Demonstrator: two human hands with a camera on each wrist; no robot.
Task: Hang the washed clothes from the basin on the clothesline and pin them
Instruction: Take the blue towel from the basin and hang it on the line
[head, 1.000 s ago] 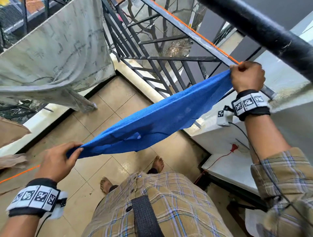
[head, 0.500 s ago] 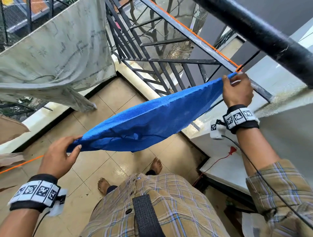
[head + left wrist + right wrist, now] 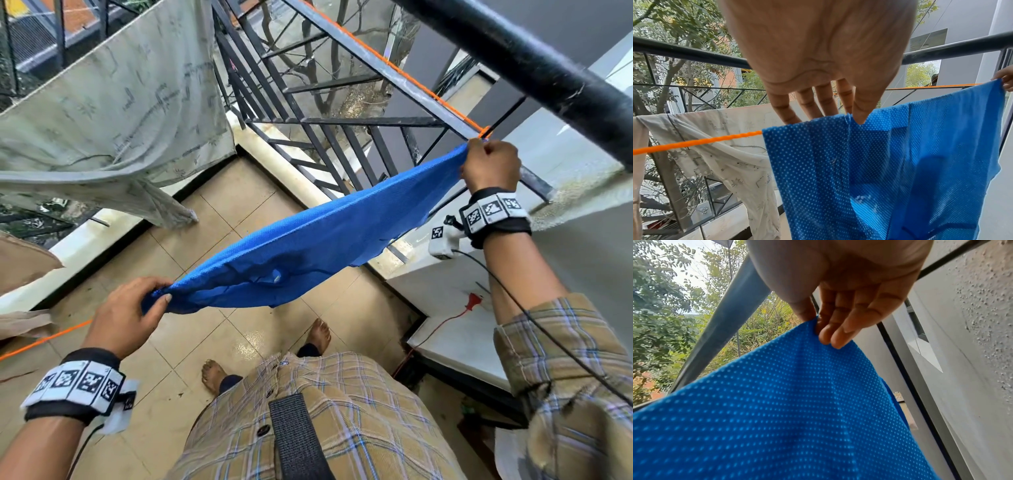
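Observation:
A blue mesh garment (image 3: pixel 308 246) is stretched out along the orange clothesline (image 3: pixel 394 65) between my two hands. My left hand (image 3: pixel 161 294) pinches its lower left end, thumb on the near side and fingers on the far side (image 3: pixel 828 116). My right hand (image 3: pixel 479 161) pinches the upper right corner (image 3: pixel 818 324) close to where the line meets the railing. In the left wrist view the garment (image 3: pixel 879 162) hangs down from the line (image 3: pixel 694 142), which disappears behind its top edge. The basin and the pins are not in view.
A pale printed cloth (image 3: pixel 102 120) hangs on the line to the left. A black metal railing (image 3: pixel 325 120) runs behind the line and a thick black pipe (image 3: pixel 548 68) crosses overhead at right. A white ledge (image 3: pixel 445 291) stands to the right of the tiled floor (image 3: pixel 212 205).
Both hands keep their hold on the blue garment. My right hand has come slightly down and left from the rail; my left hand has risen a little, its fingers curled over the edge.

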